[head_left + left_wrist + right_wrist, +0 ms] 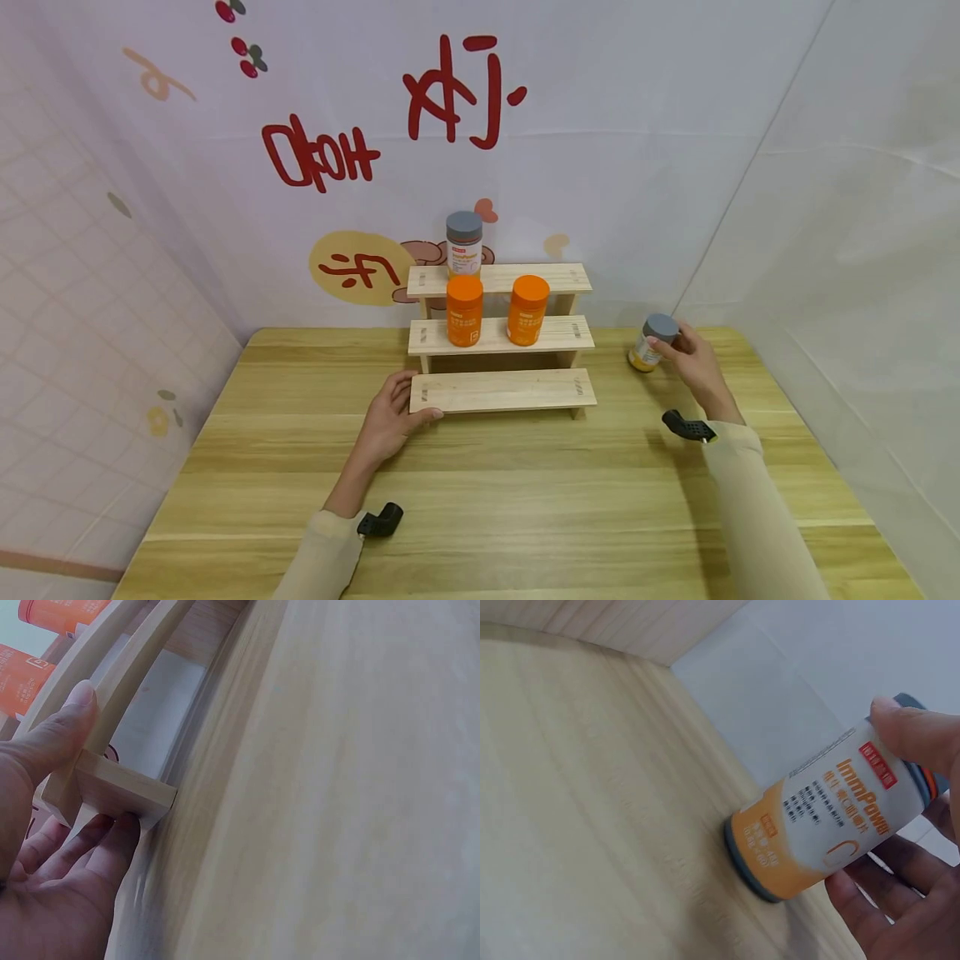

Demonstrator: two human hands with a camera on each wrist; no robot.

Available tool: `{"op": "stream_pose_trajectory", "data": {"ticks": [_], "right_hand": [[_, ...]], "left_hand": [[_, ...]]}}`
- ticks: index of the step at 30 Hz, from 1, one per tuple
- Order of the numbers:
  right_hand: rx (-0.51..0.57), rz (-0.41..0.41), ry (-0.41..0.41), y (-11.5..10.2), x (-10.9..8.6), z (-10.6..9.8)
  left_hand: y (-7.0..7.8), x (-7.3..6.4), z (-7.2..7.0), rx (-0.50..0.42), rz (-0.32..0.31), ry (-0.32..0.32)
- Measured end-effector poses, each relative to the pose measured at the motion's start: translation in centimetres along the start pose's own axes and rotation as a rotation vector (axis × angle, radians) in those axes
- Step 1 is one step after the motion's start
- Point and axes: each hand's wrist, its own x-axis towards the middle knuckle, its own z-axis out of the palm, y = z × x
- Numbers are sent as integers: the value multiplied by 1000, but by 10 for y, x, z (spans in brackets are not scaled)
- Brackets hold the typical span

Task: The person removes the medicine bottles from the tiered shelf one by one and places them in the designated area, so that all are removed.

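Observation:
My right hand [693, 364] pinches a supplement bottle [647, 346] with a grey lid and a white-and-yellow label near the table's back right. In the right wrist view the thumb lies near the lid, fingers round the far side, and the bottle's base [754, 862] is close over the tabletop. At the left end of a three-step wooden display rack [502, 392], my left hand [390, 417] holds the lowest step, thumb at its front edge and fingers against the end support [124, 784]. Two orange bottles [464, 312] [528, 312] stand on the middle step.
Another grey-lidded bottle [464, 246] stands toward the left of the top step. The rack sits near the back of the wooden table [525, 508]. A printed white wall covering [600, 167] rises behind the table, with similar coverings at both sides.

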Motion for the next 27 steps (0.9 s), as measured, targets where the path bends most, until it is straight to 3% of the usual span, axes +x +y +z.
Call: {"op": "stream_pose_trajectory", "data": {"ticks": [15,27], "right_hand": [[-42,-73,-18,6,-5,1],[-30,-41,-80,4,-6,-5]], "left_hand": [[3,-2,1,0,0,8],[3,-3,1,2,-1,12]]}}
